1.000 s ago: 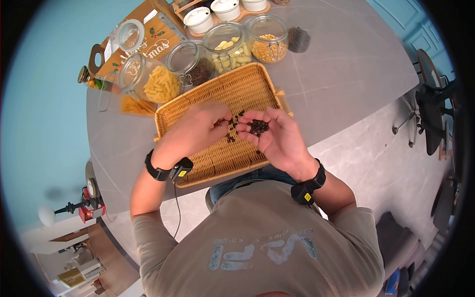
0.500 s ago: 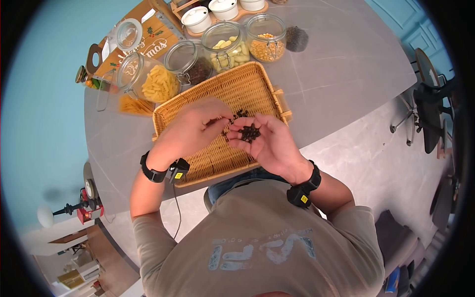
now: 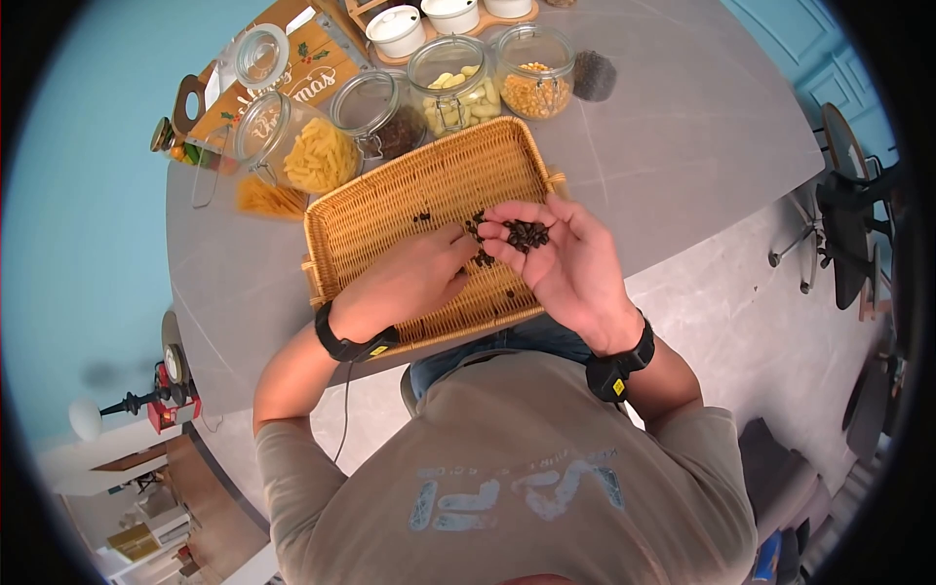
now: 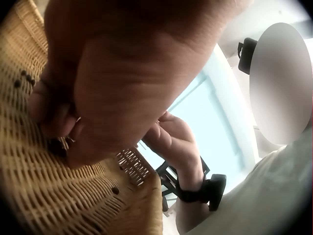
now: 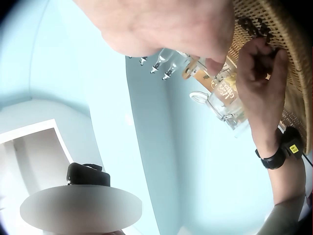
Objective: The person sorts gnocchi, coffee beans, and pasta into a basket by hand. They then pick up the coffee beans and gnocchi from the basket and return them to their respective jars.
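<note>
My right hand (image 3: 575,278) is palm up over the right part of the wicker tray (image 3: 356,222), with a small heap of dark coffee beans (image 3: 527,235) on its lightly cupped fingers. The left hand (image 3: 409,278) reaches low into the tray from the left, its curled fingertips close beside the right fingers. More loose beans (image 3: 483,259) lie on the weave around those fingertips. From the right wrist, the left thumb and forefinger (image 5: 279,61) close together at a dark patch. In the left wrist view, the left hand (image 4: 127,93) hides most of what its fingertips touch.
Behind the tray stand glass jars: pasta (image 3: 322,156), dark beans (image 3: 398,135), pale pieces (image 3: 458,102) and corn kernels (image 3: 536,93). White lidded pots (image 3: 397,32) are farther back. A dark round object (image 3: 594,76) sits right of the jars on the grey table (image 3: 673,127).
My left hand has moved lower, nearer the tray floor, uncovering beans at the tray's middle. The right hand with its beans has shifted slightly right and away from the body.
</note>
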Available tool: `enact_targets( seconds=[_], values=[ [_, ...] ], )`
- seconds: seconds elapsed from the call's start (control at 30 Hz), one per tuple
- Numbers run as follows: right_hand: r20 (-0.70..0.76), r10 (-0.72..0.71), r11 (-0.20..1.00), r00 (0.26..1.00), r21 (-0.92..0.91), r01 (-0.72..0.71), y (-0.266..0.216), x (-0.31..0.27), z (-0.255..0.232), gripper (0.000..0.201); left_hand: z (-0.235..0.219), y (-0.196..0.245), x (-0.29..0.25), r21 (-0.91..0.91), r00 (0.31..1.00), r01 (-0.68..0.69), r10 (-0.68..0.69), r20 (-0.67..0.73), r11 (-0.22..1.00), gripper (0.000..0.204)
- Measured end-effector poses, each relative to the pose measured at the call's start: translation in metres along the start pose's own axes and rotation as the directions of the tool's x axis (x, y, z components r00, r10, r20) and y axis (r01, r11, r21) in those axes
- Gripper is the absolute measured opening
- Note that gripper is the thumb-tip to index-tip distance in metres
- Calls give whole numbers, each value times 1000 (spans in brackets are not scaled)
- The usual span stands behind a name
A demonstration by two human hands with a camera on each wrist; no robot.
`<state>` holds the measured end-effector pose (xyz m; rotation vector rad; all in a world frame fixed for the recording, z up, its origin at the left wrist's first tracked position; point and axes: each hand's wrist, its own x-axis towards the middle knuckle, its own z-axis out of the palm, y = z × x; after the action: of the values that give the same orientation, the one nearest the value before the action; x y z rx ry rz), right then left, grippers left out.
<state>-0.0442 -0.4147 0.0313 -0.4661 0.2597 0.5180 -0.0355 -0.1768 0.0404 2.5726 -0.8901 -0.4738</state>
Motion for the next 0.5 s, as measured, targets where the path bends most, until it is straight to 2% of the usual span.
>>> enact_targets(
  seconds=[0.17,0.27,0.5],
  values=[
    [-22,-9,1000,1000,3,9,0,4,-4,51,11,3,13,-41,998,64,-64,21,997,32],
    [-29,-7,1000,1000,10,7,-1,1,-3,52,14,0,18,-66,1000,-1,1,-8,998,28],
    [-3,-3,1000,1000,8,3,-5,0,-6,55,13,0,28,1,999,5,-5,36,1000,17]
  ],
)
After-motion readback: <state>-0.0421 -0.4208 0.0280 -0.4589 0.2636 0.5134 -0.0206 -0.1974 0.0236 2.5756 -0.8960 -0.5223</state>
